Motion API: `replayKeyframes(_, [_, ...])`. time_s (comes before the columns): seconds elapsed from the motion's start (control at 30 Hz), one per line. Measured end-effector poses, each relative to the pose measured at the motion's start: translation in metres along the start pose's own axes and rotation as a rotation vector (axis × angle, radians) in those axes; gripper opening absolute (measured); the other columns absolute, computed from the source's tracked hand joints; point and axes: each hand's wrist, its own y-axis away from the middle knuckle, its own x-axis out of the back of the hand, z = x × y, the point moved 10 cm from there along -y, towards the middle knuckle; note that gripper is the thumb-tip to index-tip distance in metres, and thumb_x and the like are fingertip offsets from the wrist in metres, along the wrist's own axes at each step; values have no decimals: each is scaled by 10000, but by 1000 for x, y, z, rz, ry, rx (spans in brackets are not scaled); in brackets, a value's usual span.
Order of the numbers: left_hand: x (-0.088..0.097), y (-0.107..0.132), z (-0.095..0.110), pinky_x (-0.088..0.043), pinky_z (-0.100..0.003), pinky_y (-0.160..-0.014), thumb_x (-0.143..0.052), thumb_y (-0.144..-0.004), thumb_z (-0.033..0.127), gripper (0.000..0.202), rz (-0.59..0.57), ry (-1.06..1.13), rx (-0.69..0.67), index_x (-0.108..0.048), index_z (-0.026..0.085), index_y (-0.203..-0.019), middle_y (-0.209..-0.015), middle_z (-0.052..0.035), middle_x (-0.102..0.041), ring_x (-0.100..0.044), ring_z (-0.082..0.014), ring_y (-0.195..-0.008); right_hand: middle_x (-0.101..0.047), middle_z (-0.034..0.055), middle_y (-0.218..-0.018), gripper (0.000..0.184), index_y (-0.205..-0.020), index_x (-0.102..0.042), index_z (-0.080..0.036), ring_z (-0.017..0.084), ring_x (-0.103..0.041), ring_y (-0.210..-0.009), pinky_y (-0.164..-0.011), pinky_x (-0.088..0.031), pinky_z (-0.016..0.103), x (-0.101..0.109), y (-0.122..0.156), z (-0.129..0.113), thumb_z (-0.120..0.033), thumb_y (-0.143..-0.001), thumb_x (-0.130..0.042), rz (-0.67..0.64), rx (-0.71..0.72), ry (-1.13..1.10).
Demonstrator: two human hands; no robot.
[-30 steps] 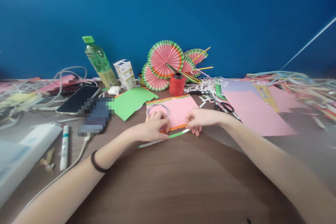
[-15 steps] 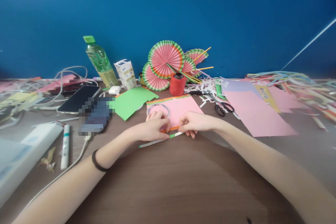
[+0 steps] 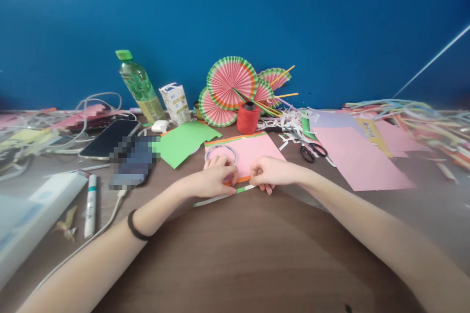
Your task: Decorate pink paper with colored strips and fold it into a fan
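Note:
A pink paper sheet (image 3: pixel 253 149) with orange and green edging lies on the brown table in front of me. My left hand (image 3: pixel 215 178) and my right hand (image 3: pixel 270 172) both pinch its near edge, fingers closed, a few centimetres apart. A folded green and white strip (image 3: pixel 216 198) of that edge sticks out to the left under my left hand. A ring of clear tape (image 3: pixel 220 151) rests on the sheet just behind my left fingers.
Behind stand a red thread spool (image 3: pixel 247 118), pleated watermelon fans (image 3: pixel 230 83), a green bottle (image 3: pixel 139 85) and a small carton (image 3: pixel 175 103). Black scissors (image 3: pixel 312 150) and a pink sheet (image 3: pixel 358 159) lie right; a phone (image 3: pixel 110 138), marker (image 3: pixel 90 205) and cables left.
My right hand has slid left along the near edge of the pink sheet, closer to my left hand. The left hand has stayed in place.

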Motion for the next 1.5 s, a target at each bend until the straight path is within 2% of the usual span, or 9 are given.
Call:
replayKeyframes(0.53, [0, 1, 4, -216, -445, -973, -563, -717, 265, 122, -1, 50, -12, -589, 256, -836, -932, -12, -344, -310, -227, -1031, -556, -27, -499, 25, -605, -503, -151, 81, -538, -392, -391, -411, 166, 0, 0, 0, -142, -627, -494, 19, 13, 29])
replayKeyframes(0.77, [-1, 0, 10, -196, -475, -990, -548, -715, 203, 255, -7, 47, -58, -612, 303, -940, -992, -24, -367, -304, -239, -1042, -569, -18, -529, 51, -656, -542, -147, 85, -549, -404, -401, -424, 170, 0, -2, 2, -166, -643, -497, 26, 13, 71])
replayKeyframes(0.9, [-1, 0, 10, -170, -481, -1003, -551, -710, 187, 280, -1, 68, -60, -624, 335, -937, -1000, -20, -371, -297, -246, -1069, -580, -13, -546, 67, -666, -554, -147, 80, -543, -403, -411, -427, 174, 1, -2, 1, -195, -656, -508, 33, 15, 104])
replayKeyframes(1.07, [-3, 0, 8, -155, -491, -1006, -553, -704, 182, 288, -12, 72, -44, -628, 345, -929, -1007, -18, -369, -289, -255, -1089, -565, -15, -504, 149, -619, -521, -155, 89, -527, -379, -405, -406, 191, 5, 1, 2, -293, -666, -554, 52, -29, 191])
replayKeyframes(1.5, [-3, 0, 7, -150, -481, -1012, -558, -710, 206, 285, 3, 67, -60, -624, 349, -948, -1033, -16, -364, -279, -260, -1110, -611, 24, -538, 203, -613, -553, -158, 117, -538, -443, -416, -338, 210, 11, 13, -12, -343, -695, -536, 115, -78, 474])
